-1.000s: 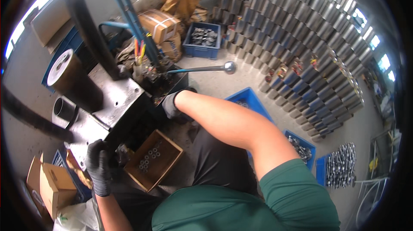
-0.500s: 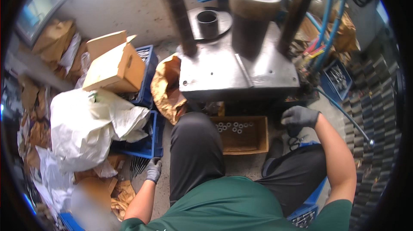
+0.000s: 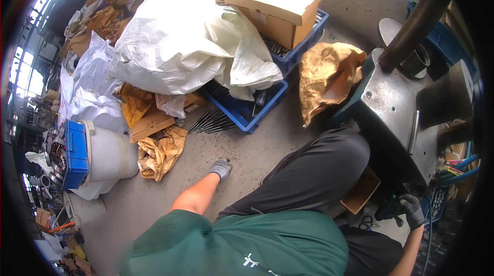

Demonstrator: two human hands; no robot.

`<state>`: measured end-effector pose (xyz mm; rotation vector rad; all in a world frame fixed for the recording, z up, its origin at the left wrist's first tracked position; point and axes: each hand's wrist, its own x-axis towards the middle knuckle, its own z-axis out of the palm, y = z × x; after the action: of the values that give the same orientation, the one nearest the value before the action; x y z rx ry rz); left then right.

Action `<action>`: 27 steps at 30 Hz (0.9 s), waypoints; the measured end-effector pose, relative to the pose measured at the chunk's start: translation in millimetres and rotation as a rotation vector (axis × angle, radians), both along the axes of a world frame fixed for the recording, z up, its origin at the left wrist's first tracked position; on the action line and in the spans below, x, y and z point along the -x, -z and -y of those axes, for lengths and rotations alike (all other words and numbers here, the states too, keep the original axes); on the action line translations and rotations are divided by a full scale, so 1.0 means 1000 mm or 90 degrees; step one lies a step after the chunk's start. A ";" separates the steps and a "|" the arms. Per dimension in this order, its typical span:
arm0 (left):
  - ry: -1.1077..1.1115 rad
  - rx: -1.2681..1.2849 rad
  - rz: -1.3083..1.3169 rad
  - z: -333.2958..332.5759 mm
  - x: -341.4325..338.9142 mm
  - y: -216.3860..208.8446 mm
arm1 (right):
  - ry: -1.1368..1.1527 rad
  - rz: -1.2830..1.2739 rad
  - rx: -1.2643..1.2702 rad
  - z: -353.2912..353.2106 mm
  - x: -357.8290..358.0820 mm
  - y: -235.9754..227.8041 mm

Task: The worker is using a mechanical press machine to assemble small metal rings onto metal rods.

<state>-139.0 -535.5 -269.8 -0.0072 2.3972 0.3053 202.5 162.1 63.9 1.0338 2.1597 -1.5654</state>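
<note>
My left hand (image 3: 221, 168), in a grey glove, hangs over the concrete floor beside my left knee. Its fingers are curled, and nothing shows in them. Thin dark rods (image 3: 212, 122) lie on the floor just beyond it, apart from the hand. At the lower right, my right hand (image 3: 412, 211), also gloved, is near a dark shape by my foot. Its fingers are bent, and what they hold, if anything, is hidden. A pair of black-handled scissors (image 3: 366, 223) lies on the floor left of it. Part of an open cardboard box (image 3: 362, 190) shows beyond my knee.
A steel press table (image 3: 393, 102) with thick columns stands at the right. A blue crate (image 3: 252, 121) and a big white sack (image 3: 167, 44) are ahead, with a cardboard carton (image 3: 278, 6) behind. Crumpled brown paper (image 3: 329, 78) stands before the press. A pale tub (image 3: 110, 150) is at the left.
The view has swung left, so the press has slid to the right edge and the tub has come in. My left hand is now farther from the rods and the blue crate.
</note>
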 end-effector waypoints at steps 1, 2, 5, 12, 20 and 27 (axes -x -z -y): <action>-0.003 0.000 -0.027 -0.003 0.006 0.000 | -0.003 -0.004 -0.009 -0.002 -0.002 0.003; -0.010 0.001 -0.025 -0.006 0.015 0.002 | -0.010 -0.001 -0.008 -0.005 -0.005 0.006; -0.010 0.051 -0.020 -0.006 0.039 0.012 | 0.010 -0.008 -0.024 -0.019 -0.017 0.015; -0.007 0.127 -0.105 -0.006 0.098 0.017 | 0.154 -0.026 0.001 -0.043 -0.056 0.020; -0.029 0.113 -0.127 -0.021 0.125 0.001 | 0.239 -0.003 -0.020 -0.059 -0.093 0.024; 0.019 0.126 -0.162 -0.031 0.125 -0.002 | 0.257 0.047 -0.001 -0.068 -0.103 0.031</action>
<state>-264.1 -504.2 -267.5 -0.0240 2.6681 0.0552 305.7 230.3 32.6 1.5792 1.9896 -1.6528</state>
